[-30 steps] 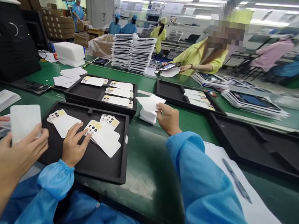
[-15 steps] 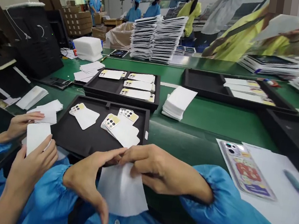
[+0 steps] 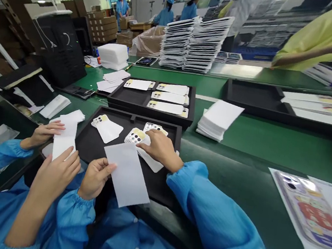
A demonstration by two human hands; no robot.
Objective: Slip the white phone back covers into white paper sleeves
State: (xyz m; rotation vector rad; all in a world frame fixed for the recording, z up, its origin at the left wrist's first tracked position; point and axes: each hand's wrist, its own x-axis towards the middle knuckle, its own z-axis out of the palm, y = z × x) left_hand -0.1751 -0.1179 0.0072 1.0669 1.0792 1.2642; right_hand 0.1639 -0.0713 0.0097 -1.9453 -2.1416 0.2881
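My left hand [image 3: 96, 177] pinches the left edge of a translucent white sheet [image 3: 127, 175], thumb on top. The sheet is tilted over the front edge of a black tray [image 3: 91, 141]. My right hand [image 3: 162, 148] reaches into that tray, thumb and fingertips closed on a phone-shaped white card [image 3: 152, 163] in a small pile. These cards have a yellowish patch with camera rings at one end. Farther back in the tray, part of another card [image 3: 153, 127] shows. A second small pile of cards [image 3: 108, 128] lies at the tray's left.
At my left, a co-worker's hands [image 3: 54, 174] hold a white card. A second black tray [image 3: 116, 100] with more cards stands behind mine. Beside it is a stack of white sheets [image 3: 219, 119]. A phone in a decorated clear case [image 3: 311, 211] lies on paper at right.
Both hands were together at the sheet. My right hand has left it and moved forward into the tray; my left hand now holds the sheet alone. The view has turned to the right.
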